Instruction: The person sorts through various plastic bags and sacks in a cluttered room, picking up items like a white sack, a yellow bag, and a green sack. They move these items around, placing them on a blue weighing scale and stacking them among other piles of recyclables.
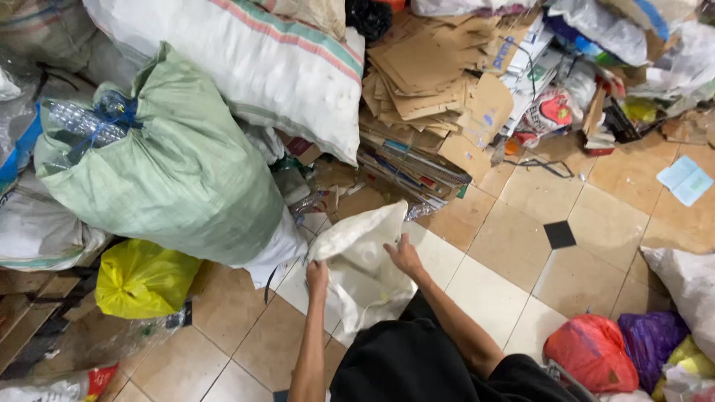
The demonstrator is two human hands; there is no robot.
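Observation:
Both my hands hold a white woven sack (365,268) in front of me, low over the tiled floor. My left hand (317,277) grips its left edge near the mouth. My right hand (404,255) presses on the sack's upper right side, fingers closed on the cloth. The sack hangs limp and looks mostly flat. Just behind it lies a big pale green sack (179,171) stuffed with clear plastic bottles and tied with blue cord.
A large white striped sack (275,67) and a stack of flattened cardboard (432,82) lie behind. A yellow bag (141,279) sits at left; red (592,353) and purple (652,339) bags at lower right. Beige floor tiles (521,253) show between.

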